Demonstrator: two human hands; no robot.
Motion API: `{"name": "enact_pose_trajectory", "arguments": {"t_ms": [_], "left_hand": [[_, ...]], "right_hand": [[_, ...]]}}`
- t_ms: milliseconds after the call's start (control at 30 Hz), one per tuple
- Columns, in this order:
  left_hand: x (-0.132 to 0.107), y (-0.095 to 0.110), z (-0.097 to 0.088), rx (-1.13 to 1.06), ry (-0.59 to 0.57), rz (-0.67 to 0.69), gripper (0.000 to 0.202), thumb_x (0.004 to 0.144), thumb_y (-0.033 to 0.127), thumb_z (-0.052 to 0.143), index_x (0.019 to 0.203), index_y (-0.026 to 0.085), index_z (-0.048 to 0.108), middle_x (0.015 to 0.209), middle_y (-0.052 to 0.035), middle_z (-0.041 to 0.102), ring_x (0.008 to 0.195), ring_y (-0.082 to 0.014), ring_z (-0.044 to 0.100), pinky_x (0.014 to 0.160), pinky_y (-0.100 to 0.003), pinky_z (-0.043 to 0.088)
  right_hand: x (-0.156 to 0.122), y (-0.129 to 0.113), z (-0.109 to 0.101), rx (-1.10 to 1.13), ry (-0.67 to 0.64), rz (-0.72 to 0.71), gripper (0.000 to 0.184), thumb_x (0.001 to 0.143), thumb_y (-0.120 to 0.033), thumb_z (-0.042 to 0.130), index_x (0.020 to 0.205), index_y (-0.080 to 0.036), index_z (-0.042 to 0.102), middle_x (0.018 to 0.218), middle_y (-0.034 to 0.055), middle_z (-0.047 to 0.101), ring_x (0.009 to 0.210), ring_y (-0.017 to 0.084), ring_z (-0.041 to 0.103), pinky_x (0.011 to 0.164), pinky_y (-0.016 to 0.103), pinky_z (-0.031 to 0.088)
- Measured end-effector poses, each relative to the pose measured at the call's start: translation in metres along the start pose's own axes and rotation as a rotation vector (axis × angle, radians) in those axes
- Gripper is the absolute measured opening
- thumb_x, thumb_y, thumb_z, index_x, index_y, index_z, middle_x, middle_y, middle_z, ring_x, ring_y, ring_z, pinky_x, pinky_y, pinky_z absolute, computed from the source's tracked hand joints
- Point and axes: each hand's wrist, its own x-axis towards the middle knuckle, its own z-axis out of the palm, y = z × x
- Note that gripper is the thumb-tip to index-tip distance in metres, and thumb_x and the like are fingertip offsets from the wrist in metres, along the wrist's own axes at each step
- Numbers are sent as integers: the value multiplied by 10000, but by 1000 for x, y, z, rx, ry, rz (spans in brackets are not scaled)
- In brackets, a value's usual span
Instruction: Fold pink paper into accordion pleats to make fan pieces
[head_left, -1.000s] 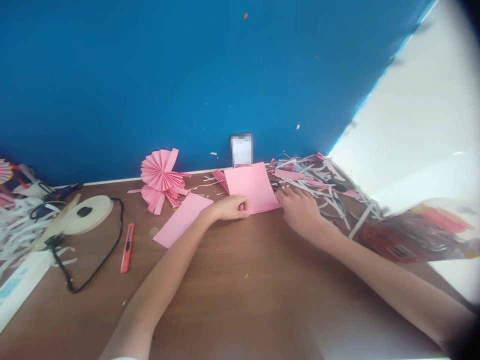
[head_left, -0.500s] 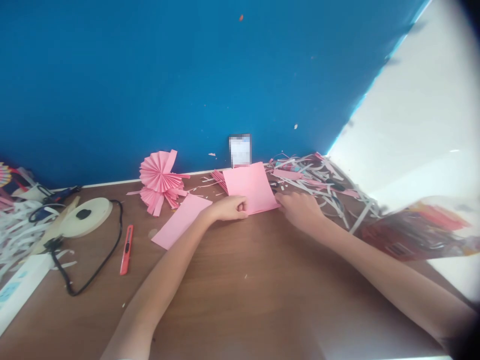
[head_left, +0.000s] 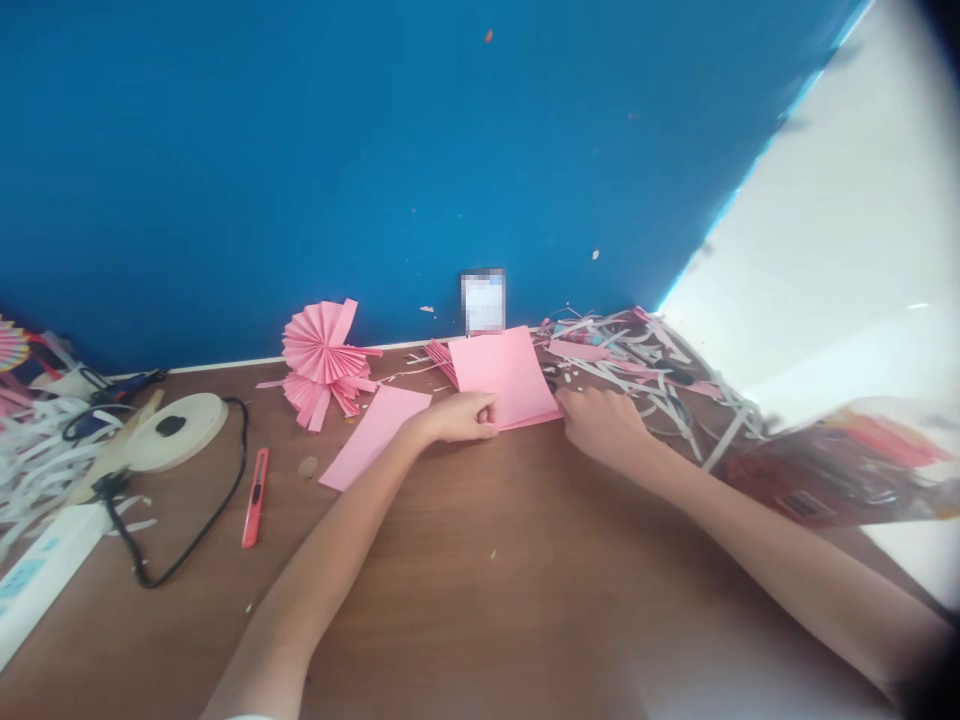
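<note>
The left hand (head_left: 469,416) and right hand (head_left: 604,425) have closed fingers pinching the pink rectangular paper sheet (head_left: 505,374) between them, where light, even tension should keep its edges aligned.

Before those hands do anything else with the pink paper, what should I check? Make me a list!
1. Left hand at the near left corner of the pink sheet: ok, fingers curled there.
2. Right hand firmly pinching the near right corner: cannot tell; it is at that corner, but its grip is hidden.
3. Red cutter away from both hands: ok, it lies left of the left forearm.
4. Cutter blade tucked in: cannot tell, too small to see.
5. Other pink paper fully in sight: not ok, the left forearm covers part of it.
</note>
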Motion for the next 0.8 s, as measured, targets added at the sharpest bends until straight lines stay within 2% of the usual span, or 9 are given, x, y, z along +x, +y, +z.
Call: {"name": "enact_pose_trajectory", "arguments": {"t_ms": [200,333,600,800], "left_hand": [[0,1,-1,-12,-8,9,175,734,313,585,867,208,540,835,14,602,712,-124,548,597,-212,388],[0,0,0,-18,-2,22,168,734,305,582,861,204,538,826,13,601,707,-122,551,604,-213,396],[-1,0,0,-22,-1,-10,173,745,315,575,876,208,543,835,12,607,698,-122,554,589,-213,392],[0,1,0,-15,3,-7,172,739,310,578,871,205,543,834,10,611,699,-122,554,590,-212,389]], "right_hand": [[6,4,3,94,9,12,270,834,-190,376,1004,-184,585,927,119,668,816,295,642,637,325,383],[12,6,7,203,25,24,301,902,-269,310,1032,-178,566,919,120,666,802,272,630,641,315,363],[20,11,11,360,3,44,333,930,-274,256,958,-193,578,879,91,656,689,194,591,620,277,338],[23,14,12,399,34,54,265,887,-279,337,918,-212,592,880,61,660,774,196,584,629,261,328]]}}
